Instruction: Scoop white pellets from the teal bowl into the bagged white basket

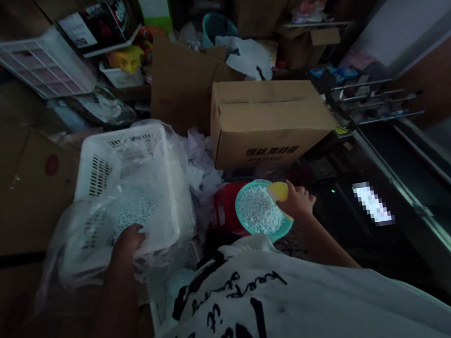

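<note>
left hand (128,241) gripping clear bag of white pellets (130,211) in white basket (121,150) | right hand (298,201) holds teal bowl (262,211) of pellets, yellow scoop (278,190) | bowl lies right of bag, right hand nearer

Head view, single camera: you wear it on your head and it looks steeply down and forward over your white printed shirt (298,316). Near field: your left hand (128,241) at lower left, your right hand (298,200) at centre. Middle field: a white basket (94,171) and a cardboard box (269,120). Far field: stacked clutter along the top edge. No second view overlaps it.
</note>
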The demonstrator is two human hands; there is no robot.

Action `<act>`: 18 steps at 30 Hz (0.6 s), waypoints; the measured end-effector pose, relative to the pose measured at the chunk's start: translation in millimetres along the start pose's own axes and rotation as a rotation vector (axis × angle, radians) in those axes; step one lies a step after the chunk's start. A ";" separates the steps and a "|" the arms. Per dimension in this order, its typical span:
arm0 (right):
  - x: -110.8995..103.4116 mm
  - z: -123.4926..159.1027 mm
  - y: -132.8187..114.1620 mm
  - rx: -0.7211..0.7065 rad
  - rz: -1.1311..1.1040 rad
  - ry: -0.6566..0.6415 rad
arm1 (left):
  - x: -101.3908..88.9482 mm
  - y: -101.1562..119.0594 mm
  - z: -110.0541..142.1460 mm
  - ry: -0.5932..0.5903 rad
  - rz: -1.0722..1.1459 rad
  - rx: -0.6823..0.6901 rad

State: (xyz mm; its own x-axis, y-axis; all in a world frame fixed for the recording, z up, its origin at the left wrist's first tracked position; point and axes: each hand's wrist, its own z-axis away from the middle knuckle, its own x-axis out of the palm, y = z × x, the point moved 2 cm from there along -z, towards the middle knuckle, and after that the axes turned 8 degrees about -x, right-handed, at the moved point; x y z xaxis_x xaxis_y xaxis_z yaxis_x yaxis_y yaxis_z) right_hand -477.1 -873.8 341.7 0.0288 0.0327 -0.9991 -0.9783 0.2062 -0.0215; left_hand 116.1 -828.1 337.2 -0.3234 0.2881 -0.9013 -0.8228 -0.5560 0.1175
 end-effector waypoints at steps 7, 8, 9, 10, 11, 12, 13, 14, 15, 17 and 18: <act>7.1 -2.4 0.6 -0.058 0.051 0.008 | 3.4 -5.1 8.4 0.043 0.073 -0.032; 7.2 -3.7 -0.8 -0.066 0.057 0.011 | 4.4 -6.3 9.9 0.055 0.091 -0.036; 6.1 -5.1 -3.1 -0.076 0.060 0.017 | 5.3 -7.3 11.3 0.067 0.110 -0.038; 3.6 -6.7 -6.5 -0.085 0.060 0.027 | 5.9 -8.0 12.6 0.079 0.130 -0.038; -0.6 -8.3 -11.2 -0.093 0.056 0.043 | 5.9 -8.0 13.7 0.094 0.151 -0.032; -6.9 -9.8 -17.5 -0.106 0.049 0.068 | 5.1 -7.2 14.6 0.112 0.173 -0.019; -15.1 -11.2 -25.7 -0.120 0.038 0.099 | 3.2 -5.5 15.6 0.137 0.197 0.002; -25.1 -12.5 -35.8 -0.137 0.019 0.134 | 0.4 -3.1 16.9 0.169 0.224 0.031; -36.5 -13.5 -47.9 -0.158 -0.010 0.175 | -3.3 -0.2 19.0 0.207 0.253 0.069; -61.1 -15.4 -77.4 -0.218 -0.106 0.259 | -11.3 4.8 28.3 0.293 0.313 0.152; -72.7 -16.5 -94.3 -0.261 -0.169 0.295 | -14.2 5.7 36.4 0.338 0.339 0.188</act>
State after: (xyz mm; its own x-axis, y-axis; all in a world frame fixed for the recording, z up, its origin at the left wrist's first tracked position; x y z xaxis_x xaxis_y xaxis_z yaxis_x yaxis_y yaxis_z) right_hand -390.3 -911.7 415.7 0.1708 -0.2696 -0.9477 -0.9850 -0.0713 -0.1572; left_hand 99.0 -807.0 365.9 -0.4431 -0.1695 -0.8803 -0.7775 -0.4161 0.4715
